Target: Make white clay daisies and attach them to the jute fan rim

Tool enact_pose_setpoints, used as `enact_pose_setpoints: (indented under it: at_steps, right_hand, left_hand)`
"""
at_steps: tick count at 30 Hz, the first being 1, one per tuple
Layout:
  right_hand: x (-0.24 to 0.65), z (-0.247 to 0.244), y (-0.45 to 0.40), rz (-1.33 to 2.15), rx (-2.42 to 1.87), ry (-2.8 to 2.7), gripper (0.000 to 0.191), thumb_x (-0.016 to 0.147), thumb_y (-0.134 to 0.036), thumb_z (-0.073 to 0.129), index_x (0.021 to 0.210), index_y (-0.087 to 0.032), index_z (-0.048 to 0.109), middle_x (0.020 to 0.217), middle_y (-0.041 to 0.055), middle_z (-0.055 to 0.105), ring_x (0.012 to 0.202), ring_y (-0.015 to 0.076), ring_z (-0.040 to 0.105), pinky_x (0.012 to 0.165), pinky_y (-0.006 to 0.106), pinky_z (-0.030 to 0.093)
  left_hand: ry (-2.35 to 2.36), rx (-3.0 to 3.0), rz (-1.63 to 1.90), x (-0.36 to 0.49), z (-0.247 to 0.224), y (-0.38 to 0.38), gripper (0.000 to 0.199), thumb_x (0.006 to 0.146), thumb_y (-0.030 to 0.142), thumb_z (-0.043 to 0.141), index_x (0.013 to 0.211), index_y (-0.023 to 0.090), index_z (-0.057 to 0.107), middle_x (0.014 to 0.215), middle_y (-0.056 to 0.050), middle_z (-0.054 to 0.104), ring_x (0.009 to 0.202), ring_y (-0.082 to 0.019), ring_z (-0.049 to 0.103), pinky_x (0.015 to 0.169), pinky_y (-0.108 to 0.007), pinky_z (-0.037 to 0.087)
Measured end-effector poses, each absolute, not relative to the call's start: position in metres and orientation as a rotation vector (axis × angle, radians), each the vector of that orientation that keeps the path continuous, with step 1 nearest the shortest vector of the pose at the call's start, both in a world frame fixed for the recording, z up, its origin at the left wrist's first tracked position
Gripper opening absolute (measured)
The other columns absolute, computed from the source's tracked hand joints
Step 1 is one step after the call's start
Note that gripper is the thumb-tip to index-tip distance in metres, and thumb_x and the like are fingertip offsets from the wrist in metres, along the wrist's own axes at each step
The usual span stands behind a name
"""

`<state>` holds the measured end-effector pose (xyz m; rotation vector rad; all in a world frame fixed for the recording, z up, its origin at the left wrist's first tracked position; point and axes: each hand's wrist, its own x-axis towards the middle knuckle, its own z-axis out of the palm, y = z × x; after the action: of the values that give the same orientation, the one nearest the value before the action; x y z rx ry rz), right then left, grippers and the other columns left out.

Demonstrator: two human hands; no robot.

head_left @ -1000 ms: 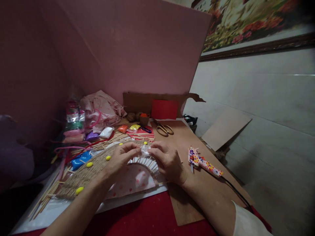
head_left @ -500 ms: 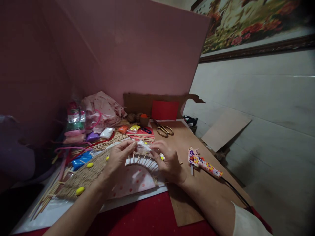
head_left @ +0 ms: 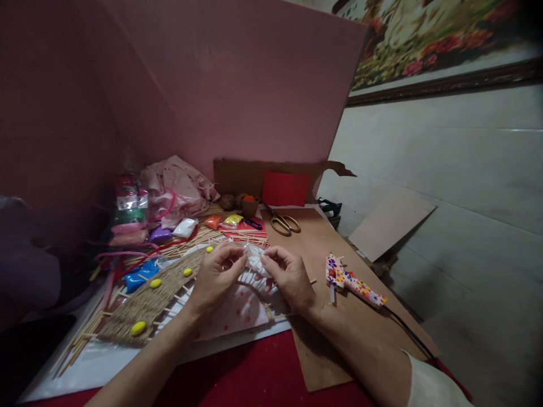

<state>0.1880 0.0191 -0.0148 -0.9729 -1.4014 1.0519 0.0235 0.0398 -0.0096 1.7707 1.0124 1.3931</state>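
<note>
A small clear packet with white stuff in it point(head_left: 255, 259) is pinched between my two hands. My left hand point(head_left: 218, 275) grips its left edge with thumb and fingertips. On the packet's right side, my right hand point(head_left: 289, 277) holds on with thumb and forefinger. Below them lies a curved piece woven of brown twine point(head_left: 142, 302) over thin sticks, with several yellow ovals point(head_left: 155, 283) on it. White cloth with red dots point(head_left: 240, 311) fills the inside of the arch, partly hidden by my left hand.
Gold-handled scissors point(head_left: 285, 224) lie behind my hands. A flower-patterned glue gun point(head_left: 354, 284) with a black cord rests on brown board point(head_left: 320, 339) at right. Coloured clay packets, a blue one point(head_left: 139, 275) and a white one point(head_left: 185, 228) among them, lie at left beside thin sticks.
My hands have lowered slightly, and the packet between them now shows more fully. My left hand's fingers are more curled, and more of the woven piece is uncovered.
</note>
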Motion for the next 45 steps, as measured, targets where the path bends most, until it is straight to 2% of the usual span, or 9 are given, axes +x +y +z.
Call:
enact_pose_setpoints:
  at_steps: [8,19,23,27,32,36,40,42,45]
  right_hand:
    - [0.184,-0.011,0.007,0.279,-0.951,-1.795,0.010,0.087,-0.024,0.053,0.087,-0.018,0.060,0.082,0.0047,0.064,0.070,0.0140,0.056,0.062,0.026,0.045]
    - [0.182,-0.010,0.008,0.554,-0.911,-1.739,0.010,0.085,-0.026,0.055,0.086,-0.018,0.062,0.083,0.0041,0.063,0.074,0.0146,0.058,0.064,0.027,0.047]
    - [0.182,-0.010,0.013,1.043,-0.899,-1.411,0.013,0.080,-0.030,0.059,0.085,-0.018,0.057,0.071,-0.0008,0.059,0.056,0.0108,0.057,0.052,0.023,0.047]
    - [0.188,-0.006,0.022,1.359,-0.912,-0.976,0.021,0.071,-0.020,0.060,0.091,-0.018,0.053,0.067,-0.0025,0.059,0.043,0.0069,0.053,0.034,0.015,0.034]
    - [0.195,-0.003,0.028,1.594,-0.939,-0.832,0.012,0.071,-0.012,0.057,0.082,-0.014,0.054,0.061,-0.0001,0.060,0.038,0.0046,0.048,0.030,0.012,0.031]
    - [0.196,-0.006,0.031,1.654,-0.855,-0.841,0.009,0.078,-0.018,0.060,0.083,-0.013,0.056,0.066,0.0009,0.059,0.044,0.0050,0.052,0.034,0.012,0.038]
    - [0.195,-0.011,0.032,1.642,-0.810,-0.955,0.026,0.084,-0.039,0.057,0.090,-0.014,0.054,0.075,0.0035,0.060,0.050,0.0076,0.056,0.036,0.015,0.043]
    - [0.194,-0.014,0.030,1.496,-0.873,-1.138,0.038,0.080,-0.049,0.059,0.100,-0.017,0.052,0.087,0.0065,0.062,0.054,0.0108,0.060,0.038,0.020,0.045]
    - [0.191,-0.014,0.022,0.978,-1.034,-1.509,0.044,0.071,-0.038,0.073,0.107,-0.021,0.054,0.104,0.0079,0.061,0.073,0.0162,0.063,0.055,0.027,0.051]
  left_hand:
    - [1.110,1.749,1.463,0.028,-0.007,0.037,0.008,0.071,0.019,0.065,0.075,0.019,0.072,0.076,-0.002,0.069,0.073,-0.017,0.061,0.070,-0.028,0.047]
    - [0.948,1.102,1.345,0.028,-0.002,0.038,0.021,0.056,0.019,0.078,0.076,0.014,0.072,0.070,-0.003,0.072,0.063,-0.014,0.064,0.063,-0.026,0.052]
    - [0.920,1.209,1.410,0.026,-0.003,0.040,0.024,0.058,0.016,0.076,0.080,0.015,0.068,0.069,-0.001,0.070,0.062,-0.014,0.063,0.061,-0.026,0.052]
    - [0.812,1.396,1.341,0.023,0.000,0.039,0.029,0.061,0.011,0.074,0.088,0.016,0.063,0.069,0.001,0.067,0.065,-0.012,0.061,0.060,-0.023,0.048]
    - [0.712,1.334,1.213,0.020,0.002,0.038,0.031,0.068,0.018,0.074,0.095,0.015,0.060,0.070,0.000,0.066,0.064,-0.010,0.059,0.061,-0.022,0.045]
    - [0.769,1.360,1.234,0.021,0.002,0.036,0.040,0.070,0.019,0.073,0.107,0.017,0.058,0.082,-0.002,0.067,0.078,-0.014,0.062,0.070,-0.025,0.047]
    - [0.846,1.342,1.277,0.023,0.003,0.036,0.041,0.066,0.020,0.076,0.103,0.015,0.058,0.074,0.000,0.066,0.071,-0.012,0.061,0.064,-0.023,0.046]
    - [0.883,1.225,1.275,0.023,0.005,0.037,0.044,0.062,0.021,0.078,0.100,0.014,0.057,0.069,0.001,0.066,0.065,-0.012,0.061,0.061,-0.023,0.046]
    - [0.921,1.096,1.257,0.021,0.005,0.039,0.048,0.057,0.019,0.079,0.099,0.013,0.056,0.064,0.001,0.066,0.056,-0.011,0.058,0.056,-0.023,0.045]
